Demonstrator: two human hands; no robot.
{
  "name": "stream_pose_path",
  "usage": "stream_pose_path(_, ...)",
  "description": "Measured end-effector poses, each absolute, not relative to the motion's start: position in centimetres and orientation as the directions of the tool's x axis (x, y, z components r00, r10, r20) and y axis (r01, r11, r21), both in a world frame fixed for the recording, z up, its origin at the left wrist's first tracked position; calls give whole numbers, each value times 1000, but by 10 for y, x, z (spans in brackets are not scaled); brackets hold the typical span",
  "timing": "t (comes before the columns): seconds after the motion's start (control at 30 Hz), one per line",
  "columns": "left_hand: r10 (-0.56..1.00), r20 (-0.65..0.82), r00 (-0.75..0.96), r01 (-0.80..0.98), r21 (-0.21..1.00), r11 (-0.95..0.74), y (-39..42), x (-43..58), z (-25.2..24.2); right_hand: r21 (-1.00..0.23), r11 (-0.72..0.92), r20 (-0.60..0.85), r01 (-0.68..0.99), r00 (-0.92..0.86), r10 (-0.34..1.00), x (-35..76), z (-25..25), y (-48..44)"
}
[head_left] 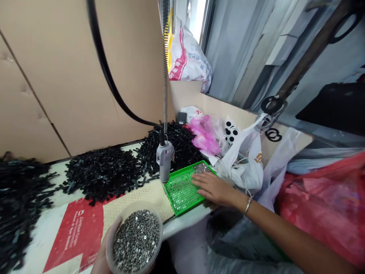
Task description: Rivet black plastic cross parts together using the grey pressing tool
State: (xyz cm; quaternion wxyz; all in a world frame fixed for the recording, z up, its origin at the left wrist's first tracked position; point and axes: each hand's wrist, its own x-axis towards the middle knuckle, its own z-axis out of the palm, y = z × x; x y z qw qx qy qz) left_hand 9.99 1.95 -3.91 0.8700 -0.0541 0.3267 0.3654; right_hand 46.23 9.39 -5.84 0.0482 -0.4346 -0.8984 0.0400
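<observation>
Workshop: hanging power tool [165, 161], 3 heaps of black parts [99, 171]

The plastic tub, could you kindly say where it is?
The plastic tub is in the left hand, at the head view's lower edge, left of the green tray.

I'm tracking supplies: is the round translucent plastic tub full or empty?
Looks mostly full: small silvery metal rings spread wall to wall inside the round translucent plastic tub, though their depth is hidden.

The red panel [76, 232] reads "Origin"; the white sack [189, 57] bears unclear characters.
</observation>
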Motion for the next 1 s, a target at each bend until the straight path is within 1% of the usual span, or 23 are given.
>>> stream_pose_path(0.07,593,-608,528,-664,140,735,20,103,-39,-164,677,22,717,-684,729,443,-58,91)
stream_pose_path(0.13,580,-600,551,-651,125,749,21,107,-39,-179,713,-9,678,-726,688,436,-61,90)
stream_pose_path(0.2,580,-561,591,-645,104,757,21,112,-38,-146,693,-27,706,-703,711,445,-65,91)
stream_pose_path(0.3,584,-443,680,-635,42,771,23,122,-34,-88,620,-26,779,-624,781,472,-67,96)
stream_pose_path(0.37,568,-360,740,-611,-6,792,24,130,-32,-87,603,-5,793,-606,795,478,-65,99)
stream_pose_path(0.43,545,-307,780,-580,-30,814,23,135,-30,-116,620,20,776,-622,782,465,-62,102)
stream_pose_path(0.5,518,-296,803,-549,-26,836,21,137,-29,-156,657,33,738,-661,750,437,-60,107)
stream_pose_path(0.57,509,-324,797,-539,-3,843,20,136,-29,-190,703,31,685,-712,702,409,-61,113)
stream_pose_path(0.63,502,-367,784,-528,32,849,18,131,-28,-198,730,16,654,-743,669,392,-64,120)
stream_pose_path(0.73,503,-409,762,-531,51,846,18,124,-29,-147,715,-16,683,-725,689,406,-69,124)
stream_pose_path(0.83,527,-421,738,-575,14,818,18,119,-33,-45,648,-18,760,-650,760,448,-69,125)
stream_pose_path(0.93,525,-379,762,-577,-29,816,20,120,-37,47,584,-7,810,-585,811,477,-65,123)
stream_pose_path(1.0,508,-332,795,-549,-37,835,23,123,-39,65,576,16,815,-578,816,477,-62,120)
